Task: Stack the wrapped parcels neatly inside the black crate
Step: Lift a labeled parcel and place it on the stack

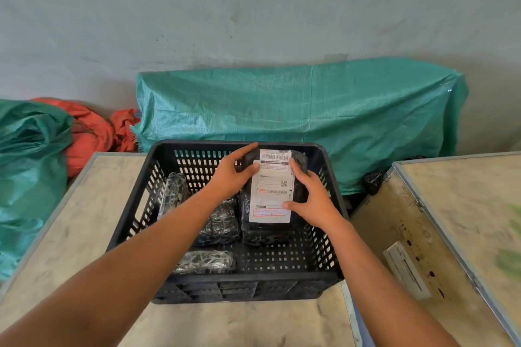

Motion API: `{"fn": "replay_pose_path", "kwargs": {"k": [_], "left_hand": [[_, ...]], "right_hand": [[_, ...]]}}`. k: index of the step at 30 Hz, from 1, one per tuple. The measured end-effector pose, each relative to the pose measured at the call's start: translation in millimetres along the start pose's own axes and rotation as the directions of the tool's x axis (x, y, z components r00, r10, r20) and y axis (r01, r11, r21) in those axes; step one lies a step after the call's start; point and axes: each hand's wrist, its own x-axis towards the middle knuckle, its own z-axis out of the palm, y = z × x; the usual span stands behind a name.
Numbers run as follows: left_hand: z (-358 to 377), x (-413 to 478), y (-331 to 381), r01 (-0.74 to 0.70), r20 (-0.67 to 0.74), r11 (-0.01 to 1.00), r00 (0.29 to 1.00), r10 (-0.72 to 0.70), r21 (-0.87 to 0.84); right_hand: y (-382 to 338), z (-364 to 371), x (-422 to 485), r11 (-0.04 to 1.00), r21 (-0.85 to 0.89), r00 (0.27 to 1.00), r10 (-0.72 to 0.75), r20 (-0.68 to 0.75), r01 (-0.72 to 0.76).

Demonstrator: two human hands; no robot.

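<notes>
A black slatted crate (132, 205) stands on a wooden table. In its right half lies a black wrapped parcel with a white shipping label (272, 191), on top of another black parcel. My left hand (232, 173) grips its upper left edge, and my right hand (313, 200) grips its lower right edge. Three more black wrapped parcels lie in the crate: one leaning at the left wall (172, 194), one in the middle (220, 224) partly under my left forearm, one at the front (207, 261).
A second wooden box (439, 222) with a white label stands close on the right. Behind the crate a green tarp (304, 115) covers something bulky. Green (28, 172) and orange sacks (90, 132) lie at the left. A black bag (373, 180) sits behind the right box.
</notes>
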Motion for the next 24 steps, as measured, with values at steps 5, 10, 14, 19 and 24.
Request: {"fn": "replay_pose_path", "kwargs": {"k": [5, 10, 14, 19, 24], "left_hand": [[14, 13, -35, 0.094, -0.026, 0.981, 0.996, -0.091, 0.169], [19, 12, -59, 0.089, 0.069, 0.920, 0.990, -0.124, 0.381], [17, 0, -87, 0.133, 0.173, 0.869, 0.955, -0.241, 0.477], [14, 4, -101, 0.212, 0.263, 0.891, 0.905, -0.334, 0.401], [9, 16, -99, 0.264, 0.362, 0.899, 0.847, -0.390, 0.349]], "right_hand": [[20, 9, 32, 0.996, 0.003, 0.993, 0.086, 0.083, -0.086], [38, 16, 66, 0.990, -0.047, 0.964, 0.143, 0.223, -0.136], [50, 34, 73, 0.971, -0.068, 0.931, 0.239, 0.277, -0.229], [60, 47, 77, 0.952, -0.070, 0.910, 0.304, 0.283, -0.297], [58, 46, 79, 0.950, -0.006, 0.908, 0.299, 0.294, -0.311]]}}
